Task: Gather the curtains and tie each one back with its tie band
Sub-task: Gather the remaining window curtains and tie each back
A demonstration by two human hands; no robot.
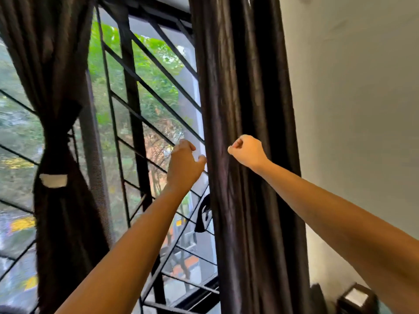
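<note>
Left curtain (56, 211) is already bunched, with its tie band (55, 141) round the waist. Your left hand (183, 162) sits at the window-side edge of the right curtain (244, 87), fingers curved, thumb apart, gripping nothing yet. Right curtain hangs loose. Your right hand (248, 150) is curled against its front; can't tell if it pinches a fold. Catch the full edge, sweep the folds toward the wall (351, 98), and keep both hands level.
</note>
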